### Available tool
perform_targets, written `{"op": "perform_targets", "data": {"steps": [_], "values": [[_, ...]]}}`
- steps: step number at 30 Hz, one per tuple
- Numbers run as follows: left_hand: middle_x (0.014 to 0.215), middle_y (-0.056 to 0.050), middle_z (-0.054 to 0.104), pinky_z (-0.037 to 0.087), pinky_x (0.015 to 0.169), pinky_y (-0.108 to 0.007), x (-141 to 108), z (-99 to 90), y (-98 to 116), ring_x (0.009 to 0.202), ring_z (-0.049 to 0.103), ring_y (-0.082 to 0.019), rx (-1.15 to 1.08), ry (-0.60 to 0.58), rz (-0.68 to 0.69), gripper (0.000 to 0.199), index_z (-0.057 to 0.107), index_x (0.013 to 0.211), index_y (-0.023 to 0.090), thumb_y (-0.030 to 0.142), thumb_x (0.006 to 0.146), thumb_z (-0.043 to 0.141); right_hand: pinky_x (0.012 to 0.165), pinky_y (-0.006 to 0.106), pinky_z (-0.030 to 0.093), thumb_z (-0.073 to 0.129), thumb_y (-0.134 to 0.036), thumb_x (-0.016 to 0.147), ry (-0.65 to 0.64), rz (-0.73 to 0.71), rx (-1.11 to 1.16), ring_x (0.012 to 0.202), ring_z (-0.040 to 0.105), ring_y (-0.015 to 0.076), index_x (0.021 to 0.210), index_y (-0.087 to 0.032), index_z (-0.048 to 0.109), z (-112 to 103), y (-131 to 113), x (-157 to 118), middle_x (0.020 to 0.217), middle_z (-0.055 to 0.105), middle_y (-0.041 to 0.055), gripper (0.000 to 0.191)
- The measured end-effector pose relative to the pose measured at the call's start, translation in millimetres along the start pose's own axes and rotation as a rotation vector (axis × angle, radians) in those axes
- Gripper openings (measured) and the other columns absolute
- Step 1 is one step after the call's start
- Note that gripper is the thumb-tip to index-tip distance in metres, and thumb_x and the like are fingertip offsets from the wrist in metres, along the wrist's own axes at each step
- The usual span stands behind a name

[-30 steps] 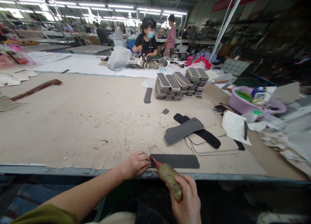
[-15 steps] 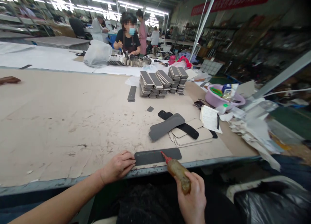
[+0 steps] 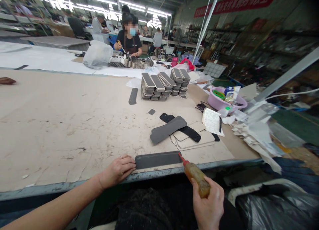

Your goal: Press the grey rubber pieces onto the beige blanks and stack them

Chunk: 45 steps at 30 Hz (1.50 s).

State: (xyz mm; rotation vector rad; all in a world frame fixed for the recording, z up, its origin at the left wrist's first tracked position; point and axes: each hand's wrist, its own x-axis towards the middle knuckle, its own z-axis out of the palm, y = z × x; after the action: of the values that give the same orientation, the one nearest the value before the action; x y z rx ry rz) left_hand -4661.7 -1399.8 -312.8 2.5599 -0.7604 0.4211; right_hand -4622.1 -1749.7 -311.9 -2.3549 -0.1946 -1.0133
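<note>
A long dark grey strip (image 3: 158,160) with rounded corners lies flat along the table's near edge. A thin glossy line runs along its upper side. My left hand (image 3: 122,170) holds the strip's left end down, fingers together. My right hand (image 3: 209,200) is wrapped round a yellowish glue bottle (image 3: 198,178) with a red nozzle, tilted so that the tip touches the strip near its top right corner. Beyond the strip, more grey strips (image 3: 168,129) lie across black strips (image 3: 193,133) with holes and pale rounded panels (image 3: 195,143).
Stacks of grey strips (image 3: 159,87) stand farther back, beside a single grey strip (image 3: 133,96). To the right are a notepad (image 3: 213,121), a purple basin (image 3: 214,102) and paper scraps (image 3: 254,133). Across the table a co-worker (image 3: 128,40) holds a brush. A metal post (image 3: 281,80) slants at right.
My right hand has moved the glue bottle right, its tip going from past mid-strip to near the right end. The glossy line is longer. My left hand stays on the left end.
</note>
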Motion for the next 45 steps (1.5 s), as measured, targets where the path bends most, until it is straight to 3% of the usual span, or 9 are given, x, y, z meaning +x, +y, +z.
{"op": "perform_targets", "data": {"steps": [3, 10, 17, 30, 38, 45], "values": [[0.089, -0.007, 0.065, 0.050, 0.079, -0.031, 0.4, 1.0, 1.1, 0.085, 0.059, -0.016, -0.001, 0.004, -0.007, 0.015, 0.065, 0.092, 0.016, 0.013, 0.085, 0.052, 0.073, 0.036, 0.048, 0.065, -0.039, 0.075, -0.016, 0.012, 0.111, 0.083, 0.054, 0.0216, 0.099, -0.013, 0.054, 0.3, -17.8, -3.2, 0.090, 0.055, 0.0112, 0.037], [0.085, -0.006, 0.066, 0.048, 0.081, -0.030, -1.5, 7.0, -1.7, 0.082, 0.060, -0.014, 0.013, 0.018, -0.005, 0.013, 0.064, 0.091, 0.016, 0.015, 0.085, 0.053, 0.075, 0.033, 0.048, 0.065, -0.030, 0.077, -0.239, -0.078, 0.448, 0.088, 0.054, 0.0197, 0.102, -0.015, 0.052, 24.7, -65.2, -20.6, 0.094, 0.053, 0.0090, 0.032], [0.081, -0.006, 0.065, 0.047, 0.081, -0.030, -1.1, 6.1, -0.2, 0.078, 0.059, -0.013, -0.002, -0.004, -0.003, 0.015, 0.064, 0.090, 0.016, 0.015, 0.087, 0.049, 0.077, 0.034, 0.049, 0.061, -0.029, 0.080, -0.375, -0.091, 0.470, 0.088, 0.054, 0.0188, 0.103, -0.017, 0.051, 33.3, -80.3, -22.9, 0.096, 0.052, 0.0087, 0.029], [0.087, -0.007, 0.063, 0.048, 0.078, -0.031, 0.2, 1.9, 3.6, 0.083, 0.057, -0.015, 0.023, -0.027, -0.029, 0.015, 0.064, 0.091, 0.016, 0.013, 0.086, 0.050, 0.069, 0.029, 0.051, 0.063, -0.029, 0.077, -0.345, -0.108, 0.425, 0.082, 0.057, 0.0178, 0.101, -0.016, 0.053, 11.3, -65.8, -36.6, 0.093, 0.054, 0.0086, 0.029], [0.095, -0.007, 0.064, 0.047, 0.084, -0.032, 0.5, 1.6, 3.0, 0.089, 0.058, -0.016, 0.027, -0.015, -0.019, 0.015, 0.065, 0.093, 0.017, 0.013, 0.084, 0.053, 0.073, 0.034, 0.050, 0.064, -0.036, 0.076, -0.170, 0.001, 0.196, 0.083, 0.056, 0.0203, 0.100, -0.015, 0.054, -4.8, -26.9, -25.5, 0.093, 0.054, 0.0103, 0.033], [0.092, -0.007, 0.065, 0.049, 0.080, -0.031, 2.7, 2.0, 1.1, 0.087, 0.059, -0.016, 0.019, 0.006, 0.001, 0.014, 0.065, 0.088, 0.017, 0.011, 0.083, 0.053, 0.072, 0.036, 0.050, 0.066, -0.035, 0.075, -0.049, 0.005, 0.004, 0.083, 0.056, 0.0212, 0.096, -0.014, 0.056, -12.3, -1.9, -13.6, 0.090, 0.056, 0.0104, 0.031]]}}
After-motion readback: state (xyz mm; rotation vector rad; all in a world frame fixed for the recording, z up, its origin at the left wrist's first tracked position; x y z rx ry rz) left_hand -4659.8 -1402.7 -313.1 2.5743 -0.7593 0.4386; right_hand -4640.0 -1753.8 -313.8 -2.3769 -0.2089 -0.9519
